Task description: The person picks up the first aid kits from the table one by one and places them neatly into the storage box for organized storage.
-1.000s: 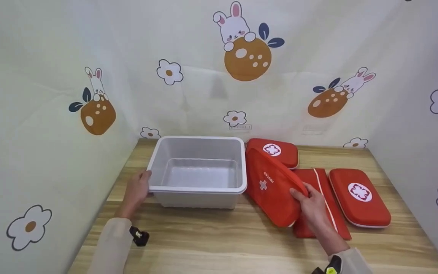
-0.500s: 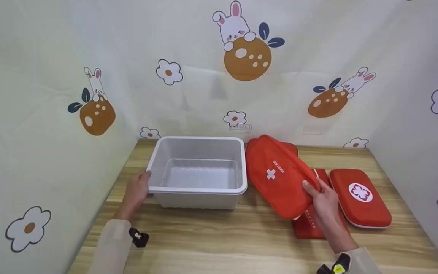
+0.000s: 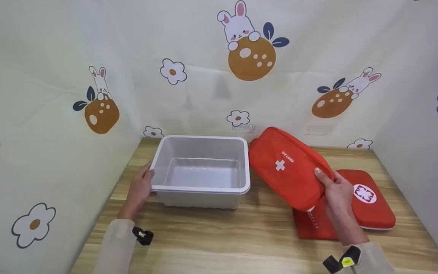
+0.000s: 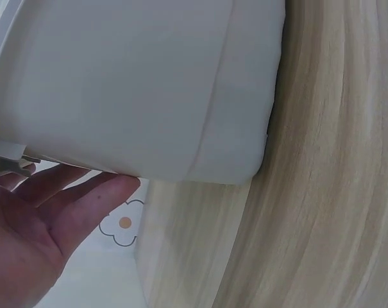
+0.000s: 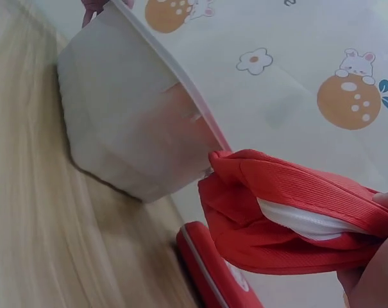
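Note:
My right hand (image 3: 338, 192) pinches a red first-aid pouch (image 3: 299, 179) by its right edge, thumb on the printed face with its white cross. The pouch is tilted in the air, its far end beside the right wall of a grey plastic bin (image 3: 200, 199). Seen from the right wrist, the pouch (image 5: 283, 212) shows a white strip along its fold. At the bin's left side, my left hand (image 3: 141, 186) holds the rim; in the left wrist view its fingers (image 4: 91, 205) lie along the outer wall of the bin (image 4: 129, 83). The bin's visible floor is bare.
Under the raised pouch a flat red pouch (image 3: 316, 224) lies on the wooden table (image 3: 203, 239). A red hard case (image 3: 375, 205) with a white round emblem is at its right. Another red case (image 5: 210, 263) lies behind, mostly hidden in the head view. Patterned cloth walls surround the table.
My right hand has lifted the first-aid pouch and carried it up and to the right, covering more of the rear case and the flat pouch. The left hand and bin stay in place.

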Motion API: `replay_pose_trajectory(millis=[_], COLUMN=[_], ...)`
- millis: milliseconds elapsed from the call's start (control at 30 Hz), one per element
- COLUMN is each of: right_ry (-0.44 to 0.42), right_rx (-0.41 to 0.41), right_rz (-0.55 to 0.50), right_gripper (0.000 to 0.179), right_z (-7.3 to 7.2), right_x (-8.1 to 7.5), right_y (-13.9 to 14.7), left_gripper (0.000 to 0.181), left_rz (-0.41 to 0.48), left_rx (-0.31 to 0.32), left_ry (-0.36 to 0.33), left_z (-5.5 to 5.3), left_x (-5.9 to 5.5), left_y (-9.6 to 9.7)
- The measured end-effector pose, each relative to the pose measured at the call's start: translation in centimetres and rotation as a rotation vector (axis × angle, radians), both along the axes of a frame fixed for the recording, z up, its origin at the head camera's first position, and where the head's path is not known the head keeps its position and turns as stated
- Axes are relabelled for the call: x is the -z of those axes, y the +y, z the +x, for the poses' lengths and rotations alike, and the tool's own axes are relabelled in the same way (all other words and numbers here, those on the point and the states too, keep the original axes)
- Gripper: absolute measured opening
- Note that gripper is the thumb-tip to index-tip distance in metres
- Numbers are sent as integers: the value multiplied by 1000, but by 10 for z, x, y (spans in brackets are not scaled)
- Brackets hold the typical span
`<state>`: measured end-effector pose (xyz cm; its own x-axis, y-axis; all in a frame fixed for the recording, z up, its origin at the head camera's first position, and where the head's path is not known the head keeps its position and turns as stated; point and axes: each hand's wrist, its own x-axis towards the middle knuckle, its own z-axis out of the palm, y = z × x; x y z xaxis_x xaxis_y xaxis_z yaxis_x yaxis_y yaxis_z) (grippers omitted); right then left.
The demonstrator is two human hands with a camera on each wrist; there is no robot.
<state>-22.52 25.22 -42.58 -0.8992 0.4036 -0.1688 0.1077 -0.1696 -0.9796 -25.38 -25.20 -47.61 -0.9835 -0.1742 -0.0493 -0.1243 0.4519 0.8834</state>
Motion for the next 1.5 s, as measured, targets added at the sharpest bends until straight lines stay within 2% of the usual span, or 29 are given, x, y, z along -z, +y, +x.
replay_pose_trajectory(millis=[167, 367, 567, 667, 800, 1033, 1167, 1367, 1500], right_ry=[-27, 10, 70, 61, 39, 45, 57, 106, 114], right_rx=[4, 34, 43, -11, -117, -270, -334, -401, -468], right_rz=[-23, -111, -186, -236, -246, -172, -196, -278, -320], right_gripper=[67, 70, 58, 60, 61, 28, 15, 28, 29], right_z=[0, 1, -2, -2, -5, -14, -21, -32, -38], right_x=[-11, -20, -27, -29, -30, -35, -37, -37, -37], right_y=[4, 3, -5, -8, -15, -29, -37, -51, -61], left_gripper=[51, 53, 52, 52, 52, 52, 52, 52, 52], left_rz=[41, 41, 47, 57, 66, 63, 53, 73, 91], left_rx=[-8, -2, -18, -23, -17, -13, -19, -27, -32], left_ry=[-18, -41, -45, -50, -54, -51, -42, -71, -58], left_z=[0, 0, 1, 2, 2, 2, 0, 1, 2], left_x=[1, -1, 1, 2, 2, 1, 2, 2, 3], left_y=[1, 1, 1, 1, 1, 1, 1, 2, 1])
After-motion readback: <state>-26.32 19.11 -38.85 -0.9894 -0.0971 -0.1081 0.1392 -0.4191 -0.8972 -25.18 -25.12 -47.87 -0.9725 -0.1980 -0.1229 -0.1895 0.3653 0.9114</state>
